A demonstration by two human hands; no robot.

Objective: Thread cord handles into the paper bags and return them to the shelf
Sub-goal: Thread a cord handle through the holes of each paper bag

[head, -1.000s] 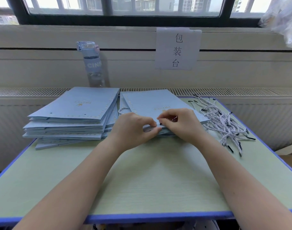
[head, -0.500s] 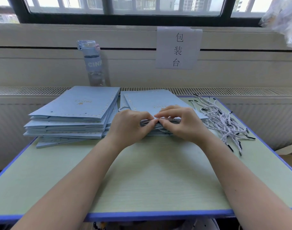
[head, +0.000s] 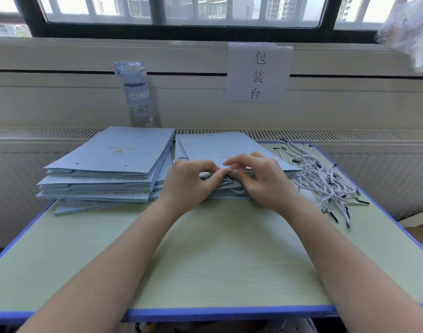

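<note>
Both hands are bunched at the near edge of the top bag (head: 217, 147) on the right-hand pile. The left hand (head: 191, 182) is pinching the bag's mouth open a crack. The right hand (head: 262, 181) has its fingertips curled in right against it, pinching what I take to be the end of a cord (head: 238, 190). The tip itself is hidden behind the fingers; only a bit of twisted loop peeks out under the hands. So I'd say this is the fiddly bit, getting the end through a hole. What works for me: keep the left pinch right beside the hole so the paper stays flat and doesn't crease or tear, and feed the stiff black tip in straight rather than at an angle. Don't yank until you can grab it from inside the mouth. Also make sure you've only lifted one layer, since it's easy to catch the bag underneath. The loose cords (head: 323, 179) just to the right look pretty tangled, so pull the next one out by its tip. The left stack (head: 104, 162) shows bare holes, so I'd guess plenty are left to do. There's room on the table (head: 217, 260) in front to work, and no shelf in view.
</note>
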